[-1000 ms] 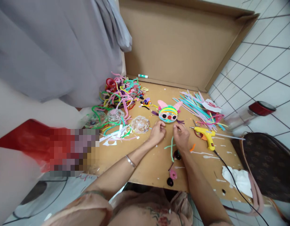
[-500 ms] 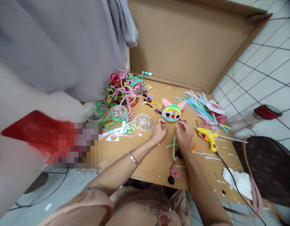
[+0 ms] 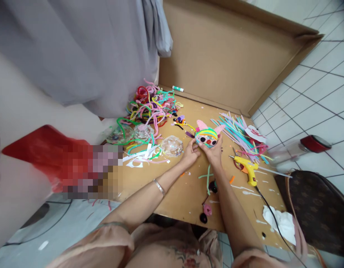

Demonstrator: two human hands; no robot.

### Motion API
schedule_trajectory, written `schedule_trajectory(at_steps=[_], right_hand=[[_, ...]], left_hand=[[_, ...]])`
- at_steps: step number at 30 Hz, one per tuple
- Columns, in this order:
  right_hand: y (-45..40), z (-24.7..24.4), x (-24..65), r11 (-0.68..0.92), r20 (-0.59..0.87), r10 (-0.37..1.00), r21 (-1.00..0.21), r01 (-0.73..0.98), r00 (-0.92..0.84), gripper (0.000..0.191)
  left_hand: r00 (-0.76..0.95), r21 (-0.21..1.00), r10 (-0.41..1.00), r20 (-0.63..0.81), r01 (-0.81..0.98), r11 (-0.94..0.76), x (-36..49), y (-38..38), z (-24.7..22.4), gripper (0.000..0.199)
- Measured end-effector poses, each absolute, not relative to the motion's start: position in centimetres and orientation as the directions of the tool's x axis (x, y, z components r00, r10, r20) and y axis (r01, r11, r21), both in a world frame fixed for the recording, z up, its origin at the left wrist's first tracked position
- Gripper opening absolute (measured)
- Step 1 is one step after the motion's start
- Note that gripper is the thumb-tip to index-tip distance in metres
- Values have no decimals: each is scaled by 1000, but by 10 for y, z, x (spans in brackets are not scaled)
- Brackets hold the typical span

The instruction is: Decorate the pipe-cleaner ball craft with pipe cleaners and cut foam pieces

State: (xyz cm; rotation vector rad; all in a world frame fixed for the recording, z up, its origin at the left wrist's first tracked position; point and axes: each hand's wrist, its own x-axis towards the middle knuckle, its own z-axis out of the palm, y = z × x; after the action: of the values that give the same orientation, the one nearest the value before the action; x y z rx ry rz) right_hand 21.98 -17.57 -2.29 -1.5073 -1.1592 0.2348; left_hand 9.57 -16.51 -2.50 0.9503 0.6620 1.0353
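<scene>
A small round animal-face craft point(image 3: 207, 132) has pink ears, bands of green and yellow pipe cleaner, black-and-white eyes and a red nose. My right hand point(image 3: 214, 152) is closed on its lower right, thumb across the front and fingers along the side. At the lower left edge, my left hand point(image 3: 190, 153) has its fingers curled in against the craft; its fingertips are partly hidden. Below my right wrist lie green pipe cleaner pieces point(image 3: 208, 178). To the left sits a clear plastic dome point(image 3: 172, 145).
A yellow glue gun point(image 3: 251, 169) with a black cord lies at the right, near loose pipe cleaners point(image 3: 235, 130). A tangled pipe cleaner pile point(image 3: 149, 104) is at the back left. A bottle point(image 3: 300, 149), brown bag point(image 3: 314, 208) and crumpled tissue point(image 3: 280, 223) line the right side.
My right hand has moved up and taken hold of the craft's lower right side. My left hand has come closer against its lower left edge. The view has shifted slightly.
</scene>
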Motion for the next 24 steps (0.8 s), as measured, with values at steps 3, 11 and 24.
schedule_trajectory(at_steps=[3,11,24], right_hand=[[-180,-17,214,118,328,746,-922,369,580,119],[-213,8,208,206,310,735,-949,237,603,120],[-220,5,209,255,362,726,-931,260,585,109]], left_hand=[[370,884,928,-40,-421,206,96,-166,-25,63],[277,931,947,159,-362,-51,89,-180,-11,37],[268,900,863,429,-204,-384,80,-187,-5,34]])
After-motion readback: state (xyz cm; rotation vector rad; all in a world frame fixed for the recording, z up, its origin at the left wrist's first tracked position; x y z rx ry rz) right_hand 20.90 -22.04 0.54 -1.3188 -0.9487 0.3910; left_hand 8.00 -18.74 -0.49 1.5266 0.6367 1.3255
